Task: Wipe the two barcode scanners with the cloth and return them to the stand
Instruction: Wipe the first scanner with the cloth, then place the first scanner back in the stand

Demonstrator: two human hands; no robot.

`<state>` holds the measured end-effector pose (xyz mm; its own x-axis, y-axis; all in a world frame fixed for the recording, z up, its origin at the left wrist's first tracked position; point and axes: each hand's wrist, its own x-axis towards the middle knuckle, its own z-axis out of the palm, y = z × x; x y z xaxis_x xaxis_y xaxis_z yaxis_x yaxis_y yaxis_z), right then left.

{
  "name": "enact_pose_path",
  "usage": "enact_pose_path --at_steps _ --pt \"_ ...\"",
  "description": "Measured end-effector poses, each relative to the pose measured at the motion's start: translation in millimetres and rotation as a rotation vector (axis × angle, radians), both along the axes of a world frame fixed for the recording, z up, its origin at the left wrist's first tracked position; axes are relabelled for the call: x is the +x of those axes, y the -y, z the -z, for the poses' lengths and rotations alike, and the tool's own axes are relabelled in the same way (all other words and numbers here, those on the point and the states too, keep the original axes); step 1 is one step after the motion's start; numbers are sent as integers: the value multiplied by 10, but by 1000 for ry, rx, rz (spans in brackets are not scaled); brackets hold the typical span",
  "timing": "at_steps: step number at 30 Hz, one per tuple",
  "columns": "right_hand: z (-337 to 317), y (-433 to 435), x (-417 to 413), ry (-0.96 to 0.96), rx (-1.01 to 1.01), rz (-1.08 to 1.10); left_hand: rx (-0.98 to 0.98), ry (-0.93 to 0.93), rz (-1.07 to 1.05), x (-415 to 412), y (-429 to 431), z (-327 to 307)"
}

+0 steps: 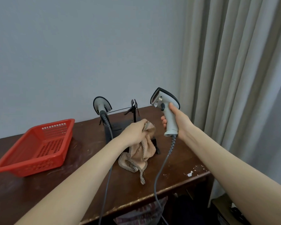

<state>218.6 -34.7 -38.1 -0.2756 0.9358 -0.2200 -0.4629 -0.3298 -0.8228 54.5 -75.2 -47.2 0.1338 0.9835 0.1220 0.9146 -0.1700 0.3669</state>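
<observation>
My right hand [177, 120] grips a grey barcode scanner [166, 109] by its handle and holds it upright above the table, its coiled cable hanging down. My left hand [134, 133] grips a beige cloth [141, 153] with a checked border; the cloth's lower part hangs down to the tabletop. A second grey scanner [102, 105] sits in the left holder of the black stand [120, 127] at the back of the table. The stand's right holder [134, 106] has nothing in it. The cloth is a short way left of the held scanner, not touching it.
A red perforated plastic basket [37, 146] stands on the left of the dark wooden table [177, 166]. Two grey cables run over the front edge. A beige curtain [230, 70] hangs close on the right. The grey wall is right behind the stand.
</observation>
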Motion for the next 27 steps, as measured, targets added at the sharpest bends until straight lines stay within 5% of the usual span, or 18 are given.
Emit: enact_pose_path --at_steps 3,7,15,27 --pt "-1 29 -39 5 -4 3 -273 -110 106 5 50 88" --pt "-60 49 -77 5 1 10 -552 64 187 -1 99 12" --pt "-338 -41 -267 73 48 20 -422 740 60 97 41 -364" --pt "-661 -175 -523 149 111 4 -377 1036 115 89 8 -424"
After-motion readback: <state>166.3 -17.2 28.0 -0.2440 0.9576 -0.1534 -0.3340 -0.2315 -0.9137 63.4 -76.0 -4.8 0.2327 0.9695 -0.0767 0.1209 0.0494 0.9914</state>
